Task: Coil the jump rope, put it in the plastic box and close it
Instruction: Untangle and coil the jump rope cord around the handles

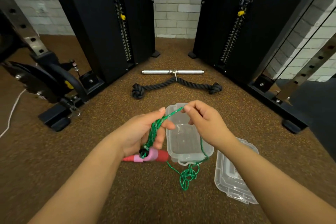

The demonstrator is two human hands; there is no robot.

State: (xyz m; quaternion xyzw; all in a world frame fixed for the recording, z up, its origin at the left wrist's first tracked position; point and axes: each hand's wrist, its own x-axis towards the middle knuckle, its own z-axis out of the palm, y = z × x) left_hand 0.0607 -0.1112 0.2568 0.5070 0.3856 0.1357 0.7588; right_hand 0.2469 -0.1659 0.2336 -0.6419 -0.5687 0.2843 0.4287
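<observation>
Both hands (143,132) coil rope (154,129) above open box (171,143).

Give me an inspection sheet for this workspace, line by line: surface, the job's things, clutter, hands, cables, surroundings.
Surface: brown speckled gym floor.
Job's things: green jump rope partly coiled, loose end tangled on floor; pink-and-red handle below left hand; clear plastic box open; lid lying beside it, apart.
Clutter: black tricep rope and metal bar behind the box.
Hands: left hand grips the coils; right hand pinches the rope.
Cables: white cord at far left.
Surroundings: black weight machine, white brick wall.
</observation>
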